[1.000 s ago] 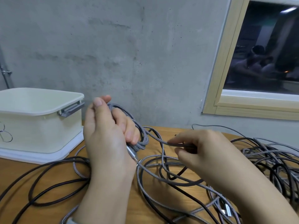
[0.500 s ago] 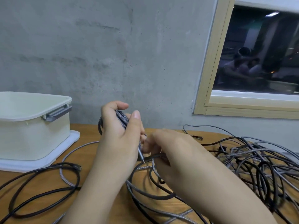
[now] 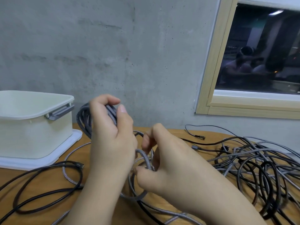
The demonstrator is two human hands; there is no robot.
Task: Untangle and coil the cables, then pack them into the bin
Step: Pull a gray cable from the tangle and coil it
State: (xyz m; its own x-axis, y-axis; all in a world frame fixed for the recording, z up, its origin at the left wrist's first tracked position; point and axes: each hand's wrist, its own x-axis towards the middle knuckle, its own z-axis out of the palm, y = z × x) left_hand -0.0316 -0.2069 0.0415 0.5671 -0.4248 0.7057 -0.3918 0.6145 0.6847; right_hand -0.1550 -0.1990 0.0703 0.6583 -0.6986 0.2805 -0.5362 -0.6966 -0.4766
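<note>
At the centre of the frame, the left hand [image 3: 112, 135] is raised above a wooden table [image 3: 48, 207], its fingers and thumb curled round a coil [image 3: 86, 120] of grey braided cable. The coil stands nearly upright, its loops running up and down, and it bulges out to the left of the hand. From it a grey strand [image 3: 144, 157] drops toward the right hand [image 3: 168, 163], just right of centre and lower. That hand's fingers are bent in around the strand; motion blur hides the exact grip. The two hands are nearly touching.

A white bin [image 3: 35, 132] sits at the left edge on a white lid [image 3: 71, 143], its open top facing up and its grey handle [image 3: 60, 112] toward the coil. A narrow strip of bare table lies between bin and hands. A black cable [image 3: 48, 194] loops across the lower left. At the right, a tangle [image 3: 259, 168] of black and grey cables covers the table to the frame's edge. A concrete wall [image 3: 113, 54] stands close behind, with a window [image 3: 259, 54] at upper right.
</note>
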